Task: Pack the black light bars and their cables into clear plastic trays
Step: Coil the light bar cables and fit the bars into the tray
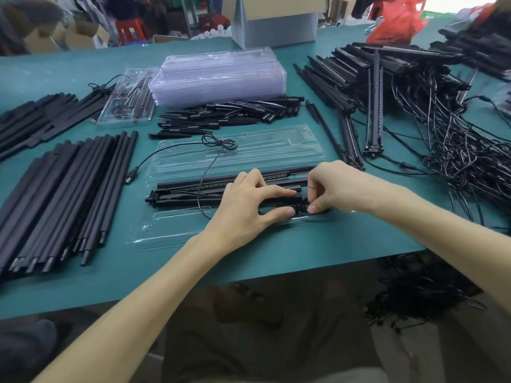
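While on one tray [177, 161], two hands [249, 200] [334, 186]

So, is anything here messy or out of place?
Yes. One cable trails out of the clear tray from under the left hand, loops across the tray's far half, and its plug lies on the green table. On the right, a heap of cables is badly tangled.
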A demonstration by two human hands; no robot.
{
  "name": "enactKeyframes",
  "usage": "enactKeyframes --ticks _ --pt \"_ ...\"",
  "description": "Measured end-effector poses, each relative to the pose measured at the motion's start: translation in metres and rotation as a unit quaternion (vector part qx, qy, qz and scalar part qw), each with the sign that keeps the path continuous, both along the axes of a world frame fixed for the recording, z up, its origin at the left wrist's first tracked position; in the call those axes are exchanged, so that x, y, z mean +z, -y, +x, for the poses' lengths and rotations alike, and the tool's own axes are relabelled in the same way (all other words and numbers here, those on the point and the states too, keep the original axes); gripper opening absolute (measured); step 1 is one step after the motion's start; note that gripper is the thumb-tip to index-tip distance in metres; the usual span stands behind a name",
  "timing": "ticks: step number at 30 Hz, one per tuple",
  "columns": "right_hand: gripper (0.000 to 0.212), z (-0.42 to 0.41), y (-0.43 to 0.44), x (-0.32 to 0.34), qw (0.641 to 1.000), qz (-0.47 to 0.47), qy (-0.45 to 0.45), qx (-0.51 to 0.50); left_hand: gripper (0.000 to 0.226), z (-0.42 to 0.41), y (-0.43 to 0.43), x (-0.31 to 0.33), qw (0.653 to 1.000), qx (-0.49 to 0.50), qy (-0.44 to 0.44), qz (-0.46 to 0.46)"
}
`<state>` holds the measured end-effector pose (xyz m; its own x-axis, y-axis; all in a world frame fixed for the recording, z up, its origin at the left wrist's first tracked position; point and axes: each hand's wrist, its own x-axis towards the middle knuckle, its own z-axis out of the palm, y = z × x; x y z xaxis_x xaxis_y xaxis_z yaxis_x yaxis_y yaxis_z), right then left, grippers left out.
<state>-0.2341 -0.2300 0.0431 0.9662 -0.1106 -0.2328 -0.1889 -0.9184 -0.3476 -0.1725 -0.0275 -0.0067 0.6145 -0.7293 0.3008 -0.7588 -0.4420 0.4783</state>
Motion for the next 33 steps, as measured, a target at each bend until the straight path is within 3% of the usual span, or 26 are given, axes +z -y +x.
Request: enactKeyframes --ticks 4,9,13,17,23,26,33 --pt "0.027 -0.008 0.0 -0.011 0.997 0.039 0.057 -0.028 0.039 0.001 0.007 0.008 1.0 0.012 -0.025 0.013" --pt "0.031 -0.015 -0.003 -0.01 0.995 -0.03 0.092 -0.036 0.027 -0.001 0.015 0.011 0.999 0.03 -0.025 0.018" --pt "0.027 -0.019 -0.001 -0.013 0.994 0.0 0.094 -0.06 0.033 -0.007 0.018 0.007 0.996 0.076 -0.047 -0.01" --pt "0.026 -0.017 -0.003 -0.016 0.993 0.012 0.094 -0.077 0.039 -0.011 0.027 0.009 0.994 0.101 -0.034 0.019" --pt "0.012 -0.014 -0.002 -0.008 0.993 0.097 0.057 -0.039 0.039 -0.011 0.031 0.015 0.991 0.112 -0.048 0.046" --pt "0.017 -0.01 -0.004 -0.009 0.984 0.166 0.051 -0.036 0.038 -0.012 0.031 0.017 0.992 0.11 -0.045 0.047" --pt "0.017 -0.015 -0.005 -0.028 0.97 0.2 0.124 -0.059 0.039 -0.008 0.027 0.017 0.994 0.093 -0.052 0.028"
